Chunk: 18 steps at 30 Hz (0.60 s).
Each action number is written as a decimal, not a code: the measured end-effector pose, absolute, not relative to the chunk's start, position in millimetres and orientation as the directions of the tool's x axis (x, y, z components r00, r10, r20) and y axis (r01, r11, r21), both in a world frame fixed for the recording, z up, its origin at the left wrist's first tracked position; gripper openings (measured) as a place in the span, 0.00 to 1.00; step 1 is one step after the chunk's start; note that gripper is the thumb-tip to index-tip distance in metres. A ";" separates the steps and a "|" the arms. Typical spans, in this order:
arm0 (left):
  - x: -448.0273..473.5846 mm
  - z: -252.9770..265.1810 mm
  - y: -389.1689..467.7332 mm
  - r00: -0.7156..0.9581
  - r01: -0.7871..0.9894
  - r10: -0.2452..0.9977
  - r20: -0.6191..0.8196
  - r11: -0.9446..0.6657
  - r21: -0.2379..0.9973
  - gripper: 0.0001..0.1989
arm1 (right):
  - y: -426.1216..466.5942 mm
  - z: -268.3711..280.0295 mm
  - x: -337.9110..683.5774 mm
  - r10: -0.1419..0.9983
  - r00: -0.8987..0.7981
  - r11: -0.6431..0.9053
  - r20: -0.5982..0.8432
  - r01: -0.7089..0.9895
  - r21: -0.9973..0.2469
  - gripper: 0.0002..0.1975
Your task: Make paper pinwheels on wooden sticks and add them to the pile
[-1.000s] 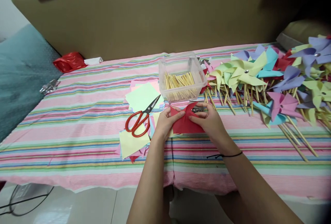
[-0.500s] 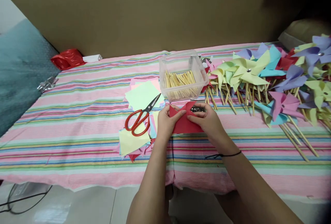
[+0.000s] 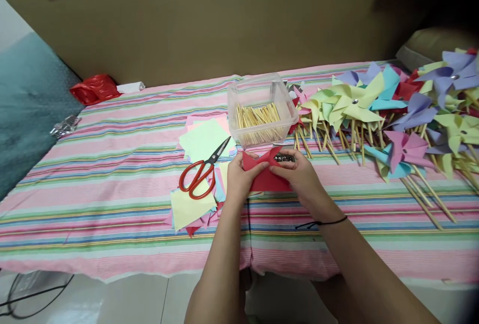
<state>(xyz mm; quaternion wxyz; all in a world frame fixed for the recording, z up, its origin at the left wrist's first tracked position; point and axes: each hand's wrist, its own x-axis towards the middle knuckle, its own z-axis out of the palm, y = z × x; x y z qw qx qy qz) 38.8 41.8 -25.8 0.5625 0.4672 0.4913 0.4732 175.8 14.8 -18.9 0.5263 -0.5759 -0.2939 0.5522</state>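
A red sheet of paper (image 3: 270, 182) is held between both hands, its upper corners curled in toward the middle. My left hand (image 3: 239, 172) pinches its left side, thumb pressed near the centre. On the right side, my right hand (image 3: 297, 170) grips the paper with its thumb beside the other thumb. Just behind the right fingers shows a small heap of shiny metal fasteners (image 3: 283, 158), partly covered. Left of my hands, red-handled scissors (image 3: 204, 169) lie across stacks of coloured paper squares (image 3: 204, 139). A clear plastic box (image 3: 262, 132) of short wooden sticks (image 3: 258, 115) stands beyond the hands.
Finished paper pinwheels (image 3: 355, 102) on sticks are piled at the right. A red plastic bag (image 3: 95, 89) and a shiny clear packet (image 3: 65, 126) lie at the far left. The striped cloth (image 3: 112, 164) covers the surface, with a brown board (image 3: 224, 20) behind.
The view has shifted slightly, so most things sit a little further left. Both hands keep nearly the same pinch on the red paper.
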 end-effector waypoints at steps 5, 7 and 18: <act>43.0 -26.6 40.7 0.012 -0.119 0.993 -0.121 0.121 0.985 0.18 | 15.2 -19.6 174.5 0.913 0.251 -0.279 -0.322 -0.191 -0.941 0.28; 43.7 -27.7 40.9 0.003 -0.110 0.993 -0.118 0.117 0.987 0.18 | 15.4 -19.7 174.3 0.912 0.249 -0.282 -0.326 -0.195 -0.939 0.28; 43.7 -23.1 40.2 0.002 -0.115 0.994 -0.114 0.113 0.987 0.18 | 17.6 -23.4 175.8 0.918 0.257 -0.259 -0.302 -0.188 -0.948 0.29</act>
